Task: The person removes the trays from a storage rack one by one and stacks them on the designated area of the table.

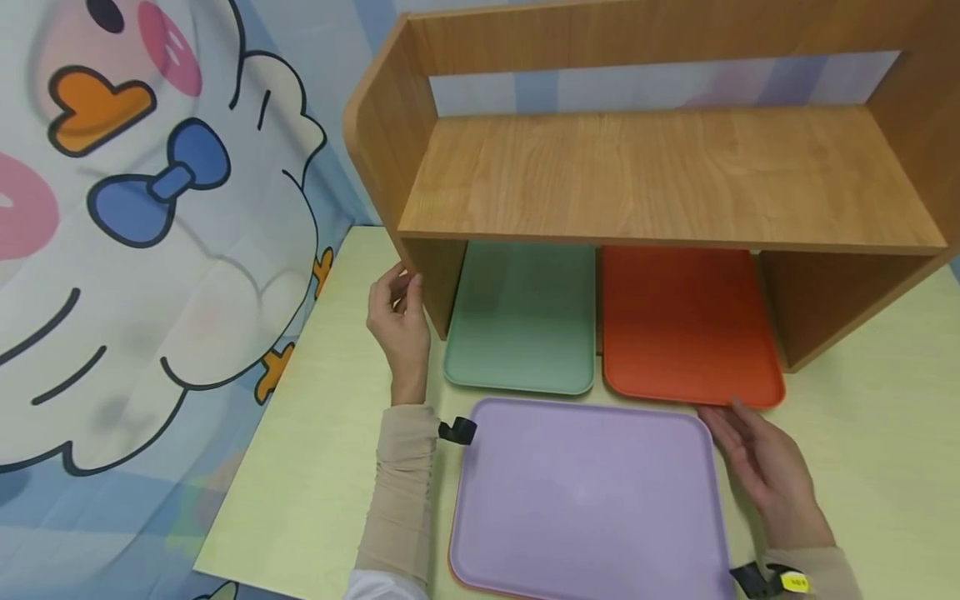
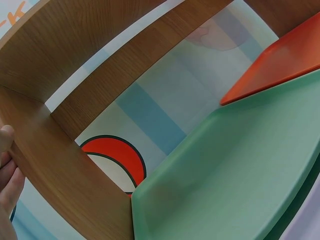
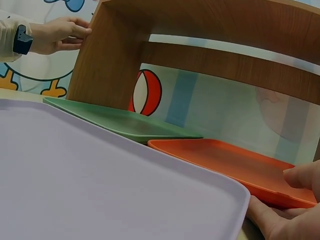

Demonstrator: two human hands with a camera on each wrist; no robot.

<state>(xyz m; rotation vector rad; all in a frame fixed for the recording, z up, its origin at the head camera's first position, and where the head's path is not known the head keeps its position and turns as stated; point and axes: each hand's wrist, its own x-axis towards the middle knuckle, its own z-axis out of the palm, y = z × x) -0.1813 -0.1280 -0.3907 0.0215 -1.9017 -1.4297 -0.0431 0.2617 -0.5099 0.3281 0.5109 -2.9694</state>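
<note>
My left hand (image 1: 400,333) holds the front edge of the left side panel of a wooden desk shelf (image 1: 652,179), thumb at the edge and bent fingers along the outer face. At the front rim of an orange tray (image 1: 690,333), my right hand (image 1: 772,467) grips the right corner, its thumb over the rim and other fingers underneath, as the right wrist view shows. Left of that tray lies a green tray (image 1: 521,325). Both reach under the shelf board and stick out in front. A larger lavender tray (image 1: 592,500) lies nearest me.
Beneath the lavender tray a thin reddish edge (image 1: 452,567) peeks out. Everything stands on a pale yellow-green table (image 1: 322,433). A cloth printed with a cartoon bird (image 1: 165,292) hangs at the left and behind the shelf. The shelf's right side panel (image 1: 832,300) stands beside the orange tray.
</note>
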